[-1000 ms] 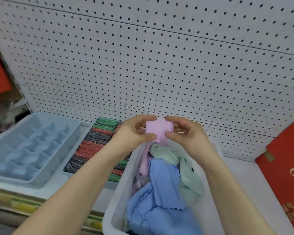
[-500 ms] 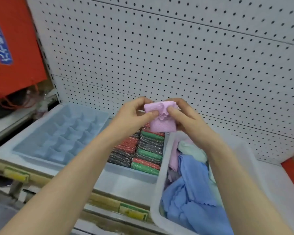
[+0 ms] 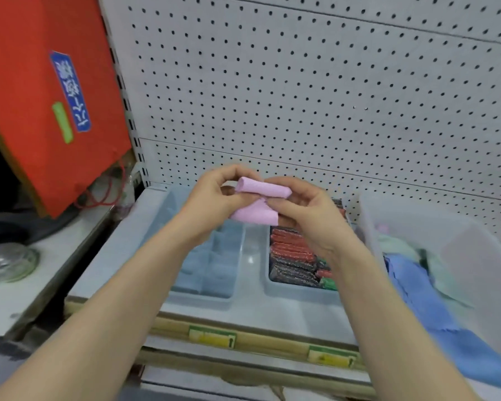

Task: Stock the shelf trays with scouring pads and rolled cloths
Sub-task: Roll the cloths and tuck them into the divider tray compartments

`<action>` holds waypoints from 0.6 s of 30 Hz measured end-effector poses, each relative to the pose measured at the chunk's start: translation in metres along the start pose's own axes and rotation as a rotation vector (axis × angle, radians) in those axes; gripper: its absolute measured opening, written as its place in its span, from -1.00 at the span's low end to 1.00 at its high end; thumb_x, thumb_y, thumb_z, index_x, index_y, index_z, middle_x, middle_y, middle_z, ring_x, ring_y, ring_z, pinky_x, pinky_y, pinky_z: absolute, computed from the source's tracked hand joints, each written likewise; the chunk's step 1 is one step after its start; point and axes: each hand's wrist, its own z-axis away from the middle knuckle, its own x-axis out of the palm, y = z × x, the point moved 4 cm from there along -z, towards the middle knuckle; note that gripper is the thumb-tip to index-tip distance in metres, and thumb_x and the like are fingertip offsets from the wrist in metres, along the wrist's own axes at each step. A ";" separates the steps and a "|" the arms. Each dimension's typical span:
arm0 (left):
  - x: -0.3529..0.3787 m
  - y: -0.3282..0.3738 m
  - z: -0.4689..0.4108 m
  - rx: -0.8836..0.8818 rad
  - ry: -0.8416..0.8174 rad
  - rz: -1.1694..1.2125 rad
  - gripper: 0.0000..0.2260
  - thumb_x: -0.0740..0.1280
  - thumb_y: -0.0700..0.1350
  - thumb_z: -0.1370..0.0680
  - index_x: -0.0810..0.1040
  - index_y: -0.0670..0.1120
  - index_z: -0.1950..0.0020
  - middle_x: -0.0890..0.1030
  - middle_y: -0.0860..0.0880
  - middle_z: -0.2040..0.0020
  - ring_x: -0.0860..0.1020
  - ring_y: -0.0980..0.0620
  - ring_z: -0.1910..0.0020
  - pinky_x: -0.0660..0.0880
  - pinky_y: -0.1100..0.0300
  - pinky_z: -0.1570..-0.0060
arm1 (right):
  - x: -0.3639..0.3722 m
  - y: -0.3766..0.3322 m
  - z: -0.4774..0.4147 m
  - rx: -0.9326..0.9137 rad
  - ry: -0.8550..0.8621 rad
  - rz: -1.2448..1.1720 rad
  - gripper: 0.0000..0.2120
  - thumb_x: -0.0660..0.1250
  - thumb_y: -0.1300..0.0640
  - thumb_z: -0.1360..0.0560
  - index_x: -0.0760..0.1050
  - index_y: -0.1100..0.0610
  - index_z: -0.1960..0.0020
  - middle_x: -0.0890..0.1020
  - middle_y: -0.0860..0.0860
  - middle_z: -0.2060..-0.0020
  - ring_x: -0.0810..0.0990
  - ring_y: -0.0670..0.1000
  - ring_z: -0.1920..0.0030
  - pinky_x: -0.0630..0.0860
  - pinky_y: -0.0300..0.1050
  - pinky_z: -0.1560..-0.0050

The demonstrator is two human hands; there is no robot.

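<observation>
- Pink soft cloth (image 3: pixel 259 198), a flat folded square a second ago, is now mostly wound into a short tube, with one flap still hanging loose beneath.
- Left hand (image 3: pixel 211 198) and right hand (image 3: pixel 310 215) each pinch it, thumb and fingertips curled on either end of the roll.
- Beneath them now sit the pale blue compartment tray (image 3: pixel 214 273) and the grey tray (image 3: pixel 289 291) of glittery red, black and green scouring pads (image 3: pixel 292 253). The white plastic bin (image 3: pixel 472 264) of loose cloths lies off to the right, so rolling looks nearly finished and a blue cell is the likely next stop.
- White perforated back panel (image 3: pixel 301 96) stands behind.
</observation>
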 end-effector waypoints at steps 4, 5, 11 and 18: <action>-0.016 -0.016 0.004 -0.179 0.028 0.206 -0.75 0.25 -0.35 -0.57 0.56 -0.08 -0.15 0.62 -0.05 -0.07 0.65 -0.01 0.07 0.62 0.13 0.13 | 0.009 0.008 -0.007 -0.141 0.139 0.154 -0.72 0.34 0.45 -0.48 0.67 0.13 -0.02 0.73 0.05 0.08 0.68 -0.04 0.07 0.60 -0.16 0.03; -0.018 -0.022 0.006 -0.259 0.013 0.305 -0.75 0.21 -0.32 -0.59 0.53 -0.13 -0.22 0.62 -0.10 -0.11 0.67 -0.07 0.03 0.63 0.09 0.08 | 0.009 0.010 -0.010 -0.209 0.158 0.290 -0.68 0.32 0.45 -0.48 0.68 0.10 -0.03 0.70 0.05 0.03 0.66 -0.04 0.02 0.57 -0.16 -0.02; -0.034 -0.058 0.009 -0.293 0.054 0.319 -0.69 0.29 -0.29 -0.60 0.47 -0.19 -0.34 0.61 -0.16 -0.17 0.64 -0.09 -0.12 0.61 0.17 -0.05 | 0.029 0.031 -0.018 -0.341 0.017 0.762 -0.48 0.12 0.49 -0.44 0.68 0.07 -0.09 0.56 -0.01 -0.13 0.51 -0.11 -0.16 0.39 -0.38 -0.17; -0.044 -0.081 -0.001 -0.212 0.001 0.059 -0.67 0.34 -0.36 -0.55 0.53 -0.04 -0.24 0.58 -0.16 -0.20 0.62 -0.07 -0.11 0.58 0.31 0.09 | 0.017 0.064 -0.040 0.109 -0.088 0.530 -0.74 0.44 0.17 -0.50 0.60 0.06 -0.19 0.69 0.04 0.01 0.66 0.08 0.02 0.59 0.09 -0.11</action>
